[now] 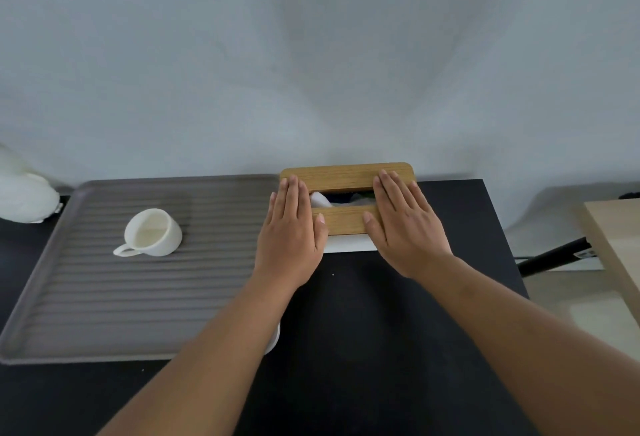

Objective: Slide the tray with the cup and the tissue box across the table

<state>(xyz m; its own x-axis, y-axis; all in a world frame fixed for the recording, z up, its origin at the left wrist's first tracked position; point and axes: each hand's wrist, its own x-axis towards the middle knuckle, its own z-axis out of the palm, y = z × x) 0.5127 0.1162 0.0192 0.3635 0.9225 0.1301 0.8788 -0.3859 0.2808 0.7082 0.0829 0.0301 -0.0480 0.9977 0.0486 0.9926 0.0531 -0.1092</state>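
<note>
Two bare hands lie flat on the tissue box; nothing else is handled. The black counter [363, 314] carries everything. The grey ribbed tray [104, 297] occupies its left part, its far edge near the wall, its right edge hidden under the left forearm. The tissue box [346, 177], wooden-topped with a white body, stands on the counter just beside the tray's right far corner, not on the tray; white tissue shows in its slot. The white cup [154, 233] sits on the tray's far left part, tipped toward the camera, handle pointing near-left. A white object [24, 193] rests at the counter's far left edge, unidentifiable. A pale wooden surface [616, 245] stands apart at right. Left hand [292, 231]: palm down, fingers extended and together over the box's left end, grip not closed. Right hand [405, 227]: the same over the right end, grip not closed.
</note>
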